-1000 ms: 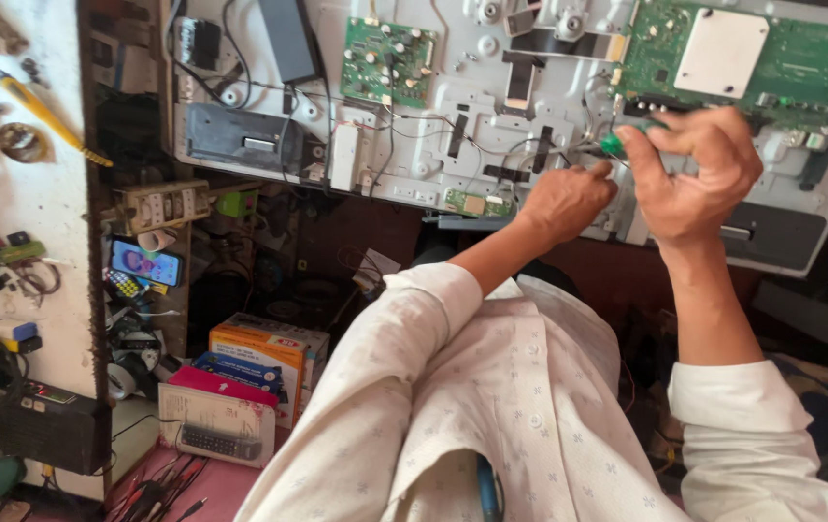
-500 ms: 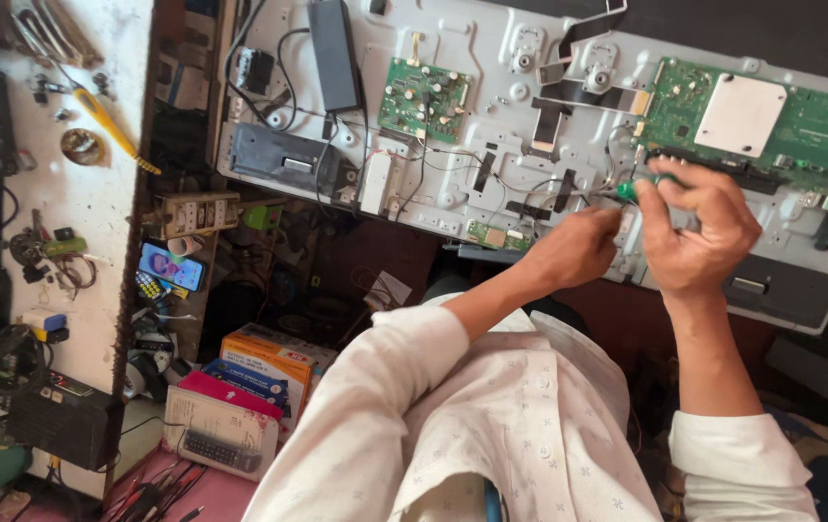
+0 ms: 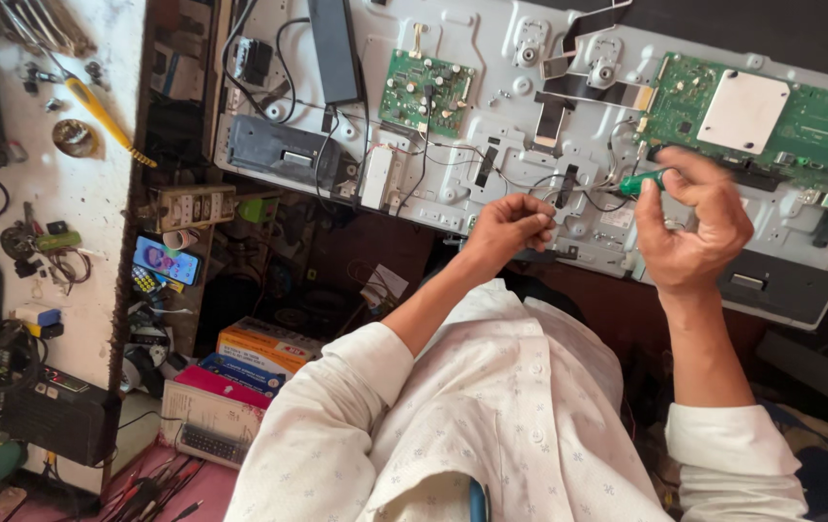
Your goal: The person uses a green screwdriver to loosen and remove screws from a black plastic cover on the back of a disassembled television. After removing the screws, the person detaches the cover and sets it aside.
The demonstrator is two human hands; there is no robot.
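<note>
right hand (image 3: pixel 689 227): curled round green-handled screwdriver (image 3: pixel 644 181) | left hand (image 3: pixel 511 224): pinched, perhaps on something small

Right hand (image 3: pixel 689 227) holds green screwdriver (image 3: pixel 642 181) over metal chassis (image 3: pixel 491 106)

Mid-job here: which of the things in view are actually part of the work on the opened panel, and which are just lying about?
In hand:
right hand with green-handled screwdriver
left hand, pinched at the wires
metal back panel
large green circuit board

Lying about:
yellow-handled screwdriver
stacked boxes
phone
</note>
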